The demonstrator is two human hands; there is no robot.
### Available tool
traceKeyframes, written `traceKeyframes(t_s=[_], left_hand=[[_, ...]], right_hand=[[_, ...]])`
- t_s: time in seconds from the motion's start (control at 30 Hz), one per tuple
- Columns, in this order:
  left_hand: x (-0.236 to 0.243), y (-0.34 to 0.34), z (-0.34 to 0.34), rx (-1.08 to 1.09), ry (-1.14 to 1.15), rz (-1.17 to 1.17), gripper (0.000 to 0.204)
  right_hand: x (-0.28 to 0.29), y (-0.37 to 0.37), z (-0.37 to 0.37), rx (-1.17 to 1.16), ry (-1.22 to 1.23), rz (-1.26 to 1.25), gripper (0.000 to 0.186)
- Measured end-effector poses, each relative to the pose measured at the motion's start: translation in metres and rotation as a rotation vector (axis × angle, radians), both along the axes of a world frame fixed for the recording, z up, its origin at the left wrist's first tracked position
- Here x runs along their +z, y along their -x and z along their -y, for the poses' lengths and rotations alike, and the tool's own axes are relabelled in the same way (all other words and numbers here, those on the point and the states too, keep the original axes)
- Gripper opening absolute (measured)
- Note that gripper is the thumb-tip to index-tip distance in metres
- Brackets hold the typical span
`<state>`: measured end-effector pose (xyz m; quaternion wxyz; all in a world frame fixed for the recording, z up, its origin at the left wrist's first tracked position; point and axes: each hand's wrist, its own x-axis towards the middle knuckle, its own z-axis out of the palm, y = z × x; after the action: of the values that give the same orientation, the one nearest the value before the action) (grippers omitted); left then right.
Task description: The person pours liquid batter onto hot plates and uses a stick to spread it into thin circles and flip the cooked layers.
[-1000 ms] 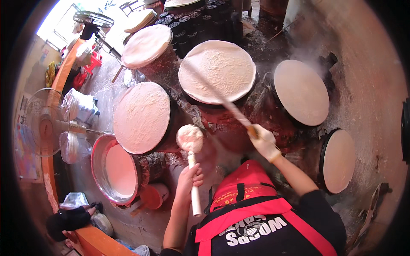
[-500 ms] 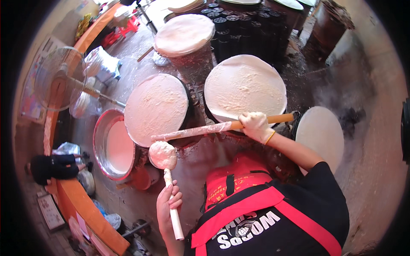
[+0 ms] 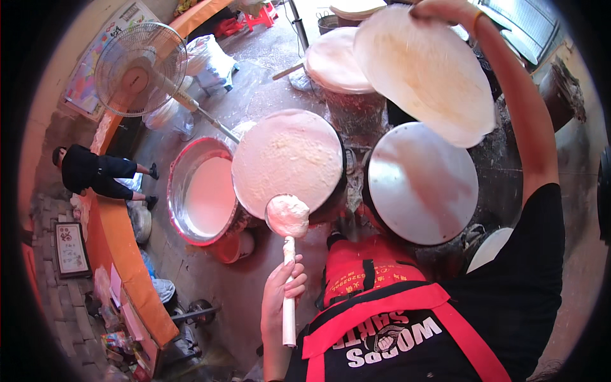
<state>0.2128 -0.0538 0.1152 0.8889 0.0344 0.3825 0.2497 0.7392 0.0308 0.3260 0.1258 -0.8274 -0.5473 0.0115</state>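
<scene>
My left hand (image 3: 278,286) is closed round the white handle of a ladle (image 3: 289,321), whose bowl carries a mound of thick pale batter (image 3: 291,216). The bowl hangs over the near edge of the left round pancake (image 3: 286,159), which lies spread on its griddle. High at the upper right, my right hand (image 3: 433,9) grips the top edge of a large thin pancake (image 3: 426,73). That pancake hangs tilted, lightly browned, with its lower edge above the right griddle (image 3: 420,191). The right griddle's metal surface is bare.
A red-rimmed basin (image 3: 175,181) of white batter stands left of the left griddle. Stacked pancakes (image 3: 334,60) lie beyond. A standing fan (image 3: 137,79), an orange counter (image 3: 124,274) and a person in black (image 3: 95,169) are at left. Another pale disc (image 3: 490,247) sits lower right.
My right hand no longer holds the wooden stick, now out of sight. It has lifted the pancake off the right griddle. The left hand still holds the loaded ladle; the view has shifted.
</scene>
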Motion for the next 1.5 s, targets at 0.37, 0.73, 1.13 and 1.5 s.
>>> traceKeyframes(t_s=[0.37,0.73,1.13,1.5], left_hand=[[-0.006,-0.04,-0.198,-0.116,-0.051,0.034,0.02],[-0.01,-0.052,-0.272,-0.228,-0.086,-0.047,0.02],[0.016,-0.12,-0.142,-0.587,-0.434,-0.195,0.017],[0.0,-0.278,0.026,-0.823,-2.354,-0.393,0.02]], right_hand=[[-0.31,-0.118,-0.098,-0.653,-0.962,-1.314,0.029],[-0.442,-0.06,-0.149,-1.186,-1.196,-0.937,0.019],[-0.29,0.157,0.206,-0.252,-0.611,-0.685,0.034],[-0.267,0.198,0.437,-0.536,-0.351,-0.628,0.047]])
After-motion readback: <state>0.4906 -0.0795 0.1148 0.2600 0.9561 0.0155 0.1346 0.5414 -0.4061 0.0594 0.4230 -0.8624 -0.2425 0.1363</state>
